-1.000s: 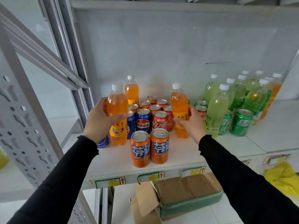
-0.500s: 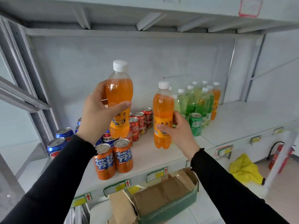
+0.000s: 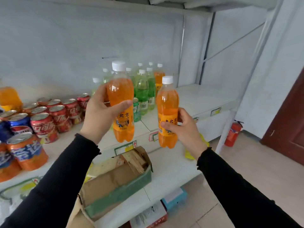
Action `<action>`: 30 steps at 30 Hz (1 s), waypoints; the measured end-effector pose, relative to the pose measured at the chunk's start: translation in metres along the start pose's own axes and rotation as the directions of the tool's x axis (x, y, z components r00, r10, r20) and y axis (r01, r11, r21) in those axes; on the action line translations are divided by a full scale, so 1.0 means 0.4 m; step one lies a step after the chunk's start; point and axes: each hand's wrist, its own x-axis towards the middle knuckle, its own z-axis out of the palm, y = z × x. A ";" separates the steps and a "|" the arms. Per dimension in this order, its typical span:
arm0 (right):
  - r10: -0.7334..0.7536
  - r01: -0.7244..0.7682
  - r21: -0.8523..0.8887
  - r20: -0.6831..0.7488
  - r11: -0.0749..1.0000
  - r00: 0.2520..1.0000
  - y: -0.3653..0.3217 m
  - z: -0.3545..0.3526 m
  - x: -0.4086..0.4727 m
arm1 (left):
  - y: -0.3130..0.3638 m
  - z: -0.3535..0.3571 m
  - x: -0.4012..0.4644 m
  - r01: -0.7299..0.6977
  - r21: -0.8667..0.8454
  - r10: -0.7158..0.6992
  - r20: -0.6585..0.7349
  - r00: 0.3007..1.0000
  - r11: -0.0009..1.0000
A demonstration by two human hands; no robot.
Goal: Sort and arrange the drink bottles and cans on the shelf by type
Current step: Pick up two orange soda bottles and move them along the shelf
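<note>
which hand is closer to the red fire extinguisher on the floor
Right. The right hand, holding an orange soda bottle, is just left of the fire extinguisher; the left hand is farther left.

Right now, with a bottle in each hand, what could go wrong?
Both orange bottles, left and right, hang in the air off the shelf, so a slip might drop one. The green bottles stand crowded together; setting one down beside them could knock some over.
</note>
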 end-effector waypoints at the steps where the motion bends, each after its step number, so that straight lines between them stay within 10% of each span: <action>1: 0.005 -0.005 -0.006 0.006 1.000 1.000 0.017 -0.039 0.007 | -0.005 0.039 -0.002 0.014 0.000 -0.014 -0.003 1.000 1.000; 30: -0.029 0.019 0.062 0.164 0.998 0.986 0.191 -0.143 0.370 | -0.170 0.342 0.182 0.129 0.052 -0.123 -0.108 0.987 0.990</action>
